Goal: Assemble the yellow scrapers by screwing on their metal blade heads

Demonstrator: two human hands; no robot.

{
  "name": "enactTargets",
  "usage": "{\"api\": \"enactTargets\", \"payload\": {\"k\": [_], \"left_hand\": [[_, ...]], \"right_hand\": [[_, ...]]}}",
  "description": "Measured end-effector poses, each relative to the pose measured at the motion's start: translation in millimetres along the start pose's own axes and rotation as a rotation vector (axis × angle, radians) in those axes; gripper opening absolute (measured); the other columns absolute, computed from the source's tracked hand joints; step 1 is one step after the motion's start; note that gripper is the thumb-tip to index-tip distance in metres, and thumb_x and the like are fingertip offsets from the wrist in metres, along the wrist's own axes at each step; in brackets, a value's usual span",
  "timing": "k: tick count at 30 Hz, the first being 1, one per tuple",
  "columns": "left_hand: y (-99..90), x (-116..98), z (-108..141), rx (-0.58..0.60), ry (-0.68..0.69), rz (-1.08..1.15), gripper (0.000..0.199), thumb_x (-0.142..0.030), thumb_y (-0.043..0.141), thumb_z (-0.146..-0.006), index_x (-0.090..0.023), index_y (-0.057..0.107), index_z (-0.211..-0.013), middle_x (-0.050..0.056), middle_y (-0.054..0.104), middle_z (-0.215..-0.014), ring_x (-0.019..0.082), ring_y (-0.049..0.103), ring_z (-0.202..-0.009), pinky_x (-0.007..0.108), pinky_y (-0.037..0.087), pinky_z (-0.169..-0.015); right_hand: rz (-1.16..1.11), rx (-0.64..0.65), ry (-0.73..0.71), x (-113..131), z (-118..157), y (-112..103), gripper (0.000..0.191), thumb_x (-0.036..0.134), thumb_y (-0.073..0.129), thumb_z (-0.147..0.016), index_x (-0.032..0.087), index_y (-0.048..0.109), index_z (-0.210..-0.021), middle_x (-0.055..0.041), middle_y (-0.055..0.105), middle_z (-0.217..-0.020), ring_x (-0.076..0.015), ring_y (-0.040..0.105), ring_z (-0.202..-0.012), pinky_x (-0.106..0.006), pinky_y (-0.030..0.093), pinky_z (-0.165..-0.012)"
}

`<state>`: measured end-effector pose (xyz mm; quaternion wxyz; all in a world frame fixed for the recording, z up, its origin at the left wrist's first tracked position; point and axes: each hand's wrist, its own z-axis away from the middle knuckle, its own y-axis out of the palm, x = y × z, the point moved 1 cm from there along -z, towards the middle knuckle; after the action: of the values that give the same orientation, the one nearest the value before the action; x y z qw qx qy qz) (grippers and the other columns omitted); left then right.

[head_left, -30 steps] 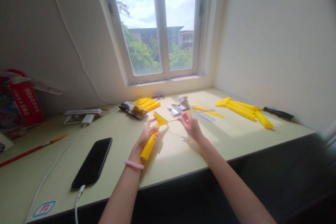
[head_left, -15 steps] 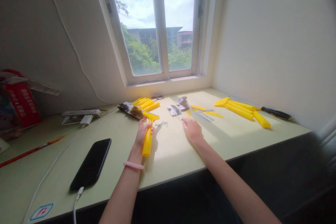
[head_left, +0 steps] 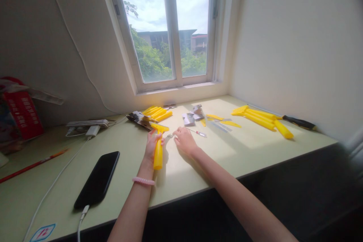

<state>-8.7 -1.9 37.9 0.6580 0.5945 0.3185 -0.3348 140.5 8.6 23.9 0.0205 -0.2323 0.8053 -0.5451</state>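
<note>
My left hand (head_left: 151, 145) is closed around the handle of a yellow scraper (head_left: 159, 155), its wide head pointing away from me. Just right of it, my right hand (head_left: 184, 140) rests low on the table with bent fingers drawn together. Its fingertips are at a small pile of tiny metal parts (head_left: 170, 136), partly covered by the hand; whatever they pinch is too small to make out. A thin screwdriver (head_left: 201, 134) lies on the table beyond my right hand. Past it are flat yellow pieces (head_left: 231, 123) and clear strips (head_left: 222, 126).
Yellow handles (head_left: 157, 112) and dark packets (head_left: 140, 120) lie behind my left hand, more packets (head_left: 193, 115) near the window. Yellow scrapers (head_left: 261, 117) and a black-handled screwdriver (head_left: 299, 121) sit at right. A phone (head_left: 98, 179) on a cable and a power strip (head_left: 87, 123) are at left.
My right hand has let go of the thin screwdriver, which now lies on the table, and has moved left to the tiny metal parts. My left hand keeps the scraper almost in place.
</note>
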Motion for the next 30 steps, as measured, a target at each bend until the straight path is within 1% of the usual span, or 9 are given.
{"api": "enactTargets", "payload": {"k": [2,5,8,12,17,21,23,26,30], "left_hand": [[-1.5,-0.8,-0.6,-0.009,0.011,0.035,0.047,-0.001,0.056,-0.071,-0.024,0.038,-0.108,0.0,0.055,-0.082,0.003,0.046,-0.047,0.011,0.037,-0.042],[-4.6,-0.7,-2.5,0.01,0.032,0.098,0.046,-0.001,0.054,-0.073,-0.024,0.038,-0.11,0.003,0.058,-0.088,0.002,0.045,-0.047,0.011,0.037,-0.041],[-7.1,0.5,-4.3,0.038,0.037,0.129,0.048,-0.001,0.054,-0.074,-0.024,0.04,-0.114,0.004,0.059,-0.091,0.002,0.046,-0.047,0.011,0.037,-0.041],[-8.1,1.2,-4.2,0.059,0.017,0.158,0.052,-0.001,0.053,-0.073,-0.024,0.042,-0.118,0.004,0.059,-0.092,0.003,0.047,-0.047,0.011,0.038,-0.041],[-6.2,-0.4,-0.9,0.093,-0.003,0.173,0.049,-0.002,0.05,-0.077,-0.023,0.043,-0.121,0.007,0.06,-0.093,0.002,0.046,-0.047,0.01,0.038,-0.041],[-2.8,-1.6,2.2,0.142,-0.058,0.161,0.048,-0.003,0.051,-0.078,-0.023,0.043,-0.121,0.007,0.059,-0.096,0.0,0.045,-0.046,0.009,0.038,-0.04],[-1.2,-1.6,3.0,0.172,-0.092,0.142,0.048,-0.003,0.052,-0.077,-0.023,0.044,-0.12,0.006,0.059,-0.096,0.0,0.044,-0.045,0.009,0.037,-0.039],[0.2,-0.4,3.2,0.186,-0.123,0.106,0.051,-0.003,0.052,-0.078,-0.025,0.042,-0.122,0.004,0.058,-0.093,0.001,0.045,-0.046,0.009,0.037,-0.039],[2.7,2.5,5.1,0.214,-0.194,0.041,0.055,-0.004,0.051,-0.08,-0.026,0.036,-0.128,0.003,0.058,-0.089,0.001,0.045,-0.046,0.009,0.036,-0.04]], "right_hand": [[-0.051,-0.024,0.024,5.3,-5.4,9.8,0.02,0.017,0.049,-0.088,0.021,0.067,-0.098,-0.0069,0.062,-0.099,-0.0226,0.05,-0.098,-0.034,0.037,-0.087],[-0.04,-0.055,0.014,7.7,-8.7,18.0,0.02,0.015,0.048,-0.088,0.02,0.067,-0.094,-0.0069,0.062,-0.097,-0.0223,0.049,-0.097,-0.034,0.037,-0.087],[-0.014,-0.055,-0.02,5.5,-8.7,18.4,0.02,0.014,0.047,-0.088,0.019,0.067,-0.091,-0.0077,0.062,-0.096,-0.0222,0.048,-0.097,-0.033,0.036,-0.088],[-0.007,-0.036,-0.014,2.7,-8.3,17.4,0.02,0.015,0.047,-0.089,0.019,0.067,-0.089,-0.0075,0.062,-0.094,-0.022,0.048,-0.096,-0.033,0.036,-0.088],[-0.031,-0.031,0.035,2.6,-6.5,17.7,0.018,0.018,0.048,-0.089,0.017,0.066,-0.088,-0.0084,0.061,-0.095,-0.0224,0.048,-0.095,-0.032,0.037,-0.087],[-0.024,0.008,0.069,2.8,-2.4,17.0,0.018,0.013,0.047,-0.087,0.016,0.065,-0.09,-0.0103,0.061,-0.098,-0.0244,0.048,-0.098,-0.035,0.037,-0.087],[-0.015,-0.003,0.086,0.7,-1.1,16.8,0.019,0.011,0.046,-0.087,0.015,0.064,-0.092,-0.012,0.06,-0.099,-0.0253,0.048,-0.099,-0.037,0.036,-0.086],[-0.078,-0.103,0.155,-7.6,-2.0,15.4,0.02,0.014,0.042,-0.089,0.017,0.062,-0.091,-0.0129,0.06,-0.097,-0.026,0.048,-0.095,-0.038,0.037,-0.084],[-0.312,-0.329,0.239,-22.0,-5.5,9.6,0.019,0.018,0.041,-0.089,0.02,0.058,-0.08,-0.0107,0.06,-0.09,-0.0257,0.048,-0.091,-0.039,0.038,-0.084]]}}
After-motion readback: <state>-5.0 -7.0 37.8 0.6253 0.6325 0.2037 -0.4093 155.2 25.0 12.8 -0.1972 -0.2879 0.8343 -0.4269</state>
